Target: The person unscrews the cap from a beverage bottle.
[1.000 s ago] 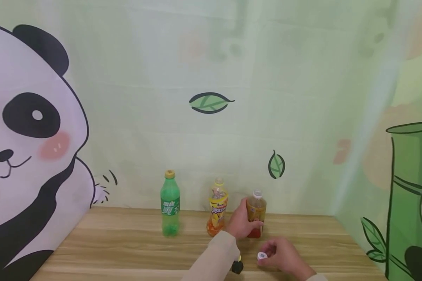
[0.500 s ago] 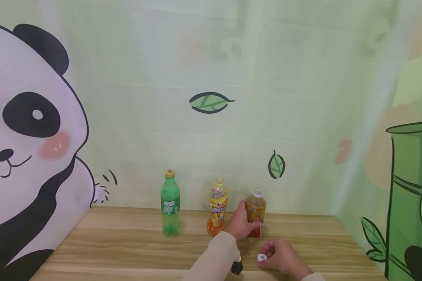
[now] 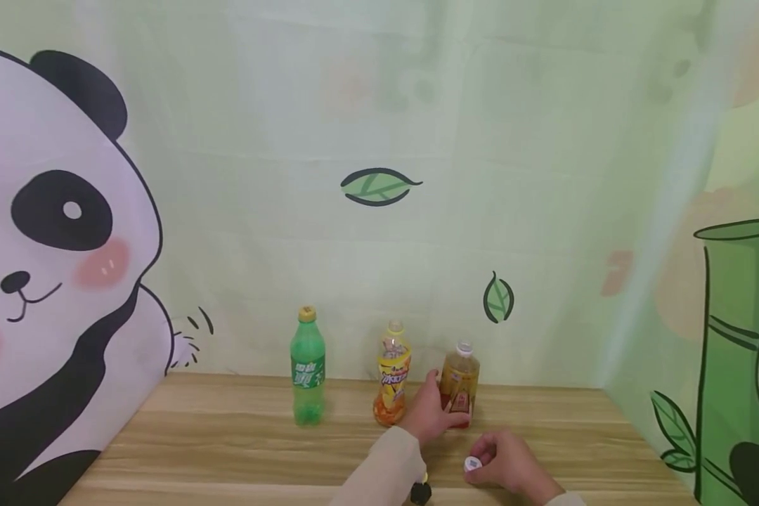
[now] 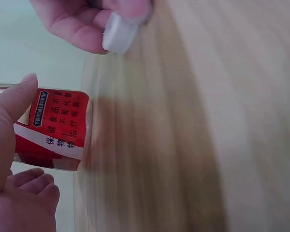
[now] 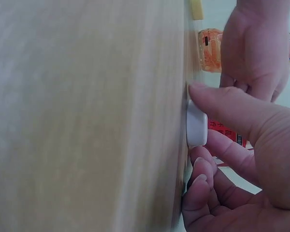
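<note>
My left hand (image 3: pixel 431 413) is beside a clear bottle of brown drink (image 3: pixel 462 379) with a red and gold label; its neck is uncapped. The fingers have come away from the bottle's left side, while the thumb overlaps the label (image 4: pixel 53 121) in the left wrist view. My right hand (image 3: pixel 506 460) pinches a white bottle cap (image 3: pixel 472 464) low over the wooden table, in front of the bottle. Thumb and index finger lie against the cap (image 5: pixel 197 123) in the right wrist view, with the other fingers curled behind it.
A green bottle (image 3: pixel 308 372) with a yellow cap stands to the left on the wooden table (image 3: pixel 215 436). Between it and my left hand is an uncapped bottle of orange drink (image 3: pixel 392 376). A small black object (image 3: pixel 421 492) shows by the left sleeve. Behind hangs a panda-print cloth (image 3: pixel 278 211).
My left hand has loosened its grip on the brown drink bottle and drawn slightly left, showing more of the label. The right hand keeps the cap in nearly the same place.
</note>
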`<action>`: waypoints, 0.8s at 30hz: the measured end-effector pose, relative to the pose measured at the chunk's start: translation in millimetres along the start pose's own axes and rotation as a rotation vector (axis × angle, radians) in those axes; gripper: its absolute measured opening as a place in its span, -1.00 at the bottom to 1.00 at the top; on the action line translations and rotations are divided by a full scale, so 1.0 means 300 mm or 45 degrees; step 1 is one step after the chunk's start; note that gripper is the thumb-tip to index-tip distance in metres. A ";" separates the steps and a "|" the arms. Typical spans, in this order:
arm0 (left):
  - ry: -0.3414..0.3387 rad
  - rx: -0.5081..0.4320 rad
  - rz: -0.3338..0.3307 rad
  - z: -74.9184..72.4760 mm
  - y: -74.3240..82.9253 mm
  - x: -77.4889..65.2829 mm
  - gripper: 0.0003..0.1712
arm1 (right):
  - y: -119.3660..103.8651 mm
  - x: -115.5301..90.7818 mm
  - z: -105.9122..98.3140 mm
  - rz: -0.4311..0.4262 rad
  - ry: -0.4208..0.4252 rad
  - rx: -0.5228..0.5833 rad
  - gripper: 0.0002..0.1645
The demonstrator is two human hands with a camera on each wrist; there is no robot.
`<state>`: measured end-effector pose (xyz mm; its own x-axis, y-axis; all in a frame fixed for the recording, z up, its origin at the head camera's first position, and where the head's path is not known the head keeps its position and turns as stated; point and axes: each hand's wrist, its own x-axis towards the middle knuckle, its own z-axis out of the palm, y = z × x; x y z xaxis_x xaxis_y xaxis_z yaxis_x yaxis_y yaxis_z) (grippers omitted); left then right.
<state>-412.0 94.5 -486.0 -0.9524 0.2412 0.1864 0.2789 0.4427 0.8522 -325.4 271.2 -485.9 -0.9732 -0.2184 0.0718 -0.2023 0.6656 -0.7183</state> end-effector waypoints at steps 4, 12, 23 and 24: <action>0.032 0.038 -0.013 -0.011 -0.026 -0.025 0.28 | -0.002 -0.003 0.006 0.016 0.029 0.001 -0.61; 0.056 0.052 -0.025 -0.039 -0.026 -0.068 0.22 | -0.039 0.011 -0.009 -0.003 0.135 0.011 -0.61; 0.002 0.059 0.032 -0.104 0.036 -0.190 0.07 | -0.154 0.000 -0.004 0.097 0.295 0.109 -0.64; -0.004 0.063 0.043 -0.111 0.038 -0.201 0.06 | -0.164 -0.003 -0.002 0.106 0.300 0.126 -0.63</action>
<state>-355.4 56.2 -471.3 -0.9420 0.2591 0.2131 0.3166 0.4763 0.8203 -314.5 239.1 -450.2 -0.9869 0.0139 0.1606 -0.1204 0.5985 -0.7920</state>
